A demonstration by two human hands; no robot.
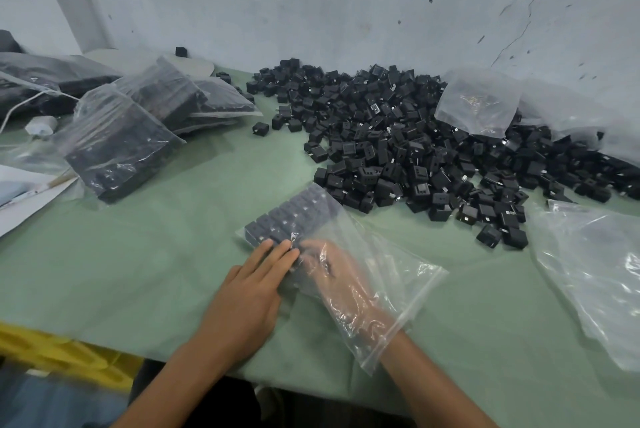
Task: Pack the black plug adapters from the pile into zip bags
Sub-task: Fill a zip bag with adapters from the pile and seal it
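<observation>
The green table (156, 271) carries everything. Its far right half is covered by the pile (398, 136) of loose black adapters, heaped against the wall and still very large. At the left, filled bags (117, 147) lie stacked on one another, and at the right edge slack empty bags (588, 271) wait near the pile. In front of the person lies the zip bag (391, 275) now being filled, its mouth toward the table's near edge. Adapters in neat rows (291, 216) are packed into its far closed end, just beside the pile's near fringe. The step in hand looks like seating a batch: most of the bag is still slack and unfilled. The left hand (249, 292) lies flat outside the bag, with its straight fingers pressing through the plastic on the nearest row and gripping nothing. The right hand (343, 285) is inside the bag up to the wrist and reaches toward the same row. Through the crinkled film I cannot tell whether its fingers are bent round an adapter or merely pushing. The next move probably calls for drawing that hand out without dragging the rows askew, while the left hand keeps them pinned, and then fetching more adapters from the pile.
</observation>
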